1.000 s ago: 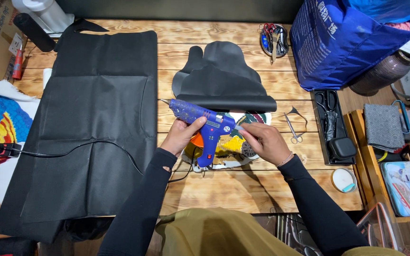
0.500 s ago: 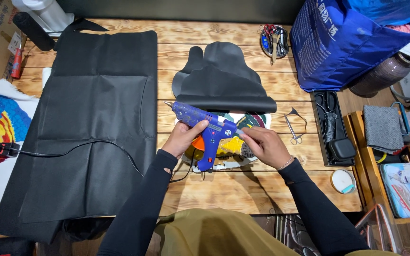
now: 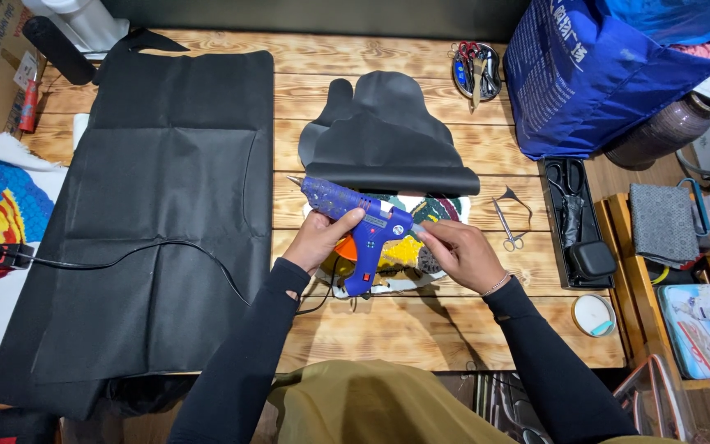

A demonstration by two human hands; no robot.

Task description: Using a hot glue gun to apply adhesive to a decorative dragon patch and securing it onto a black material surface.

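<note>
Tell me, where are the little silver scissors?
The small silver scissors lie on the wooden table, right of the right hand, beside the black tray.

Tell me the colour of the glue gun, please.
Blue glue gun, seen in the head view.

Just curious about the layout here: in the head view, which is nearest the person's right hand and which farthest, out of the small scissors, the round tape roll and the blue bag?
From the right hand:
1. Small scissors, just right of it.
2. Round tape roll, at the table's near right corner.
3. Blue bag, at the far right.
</note>
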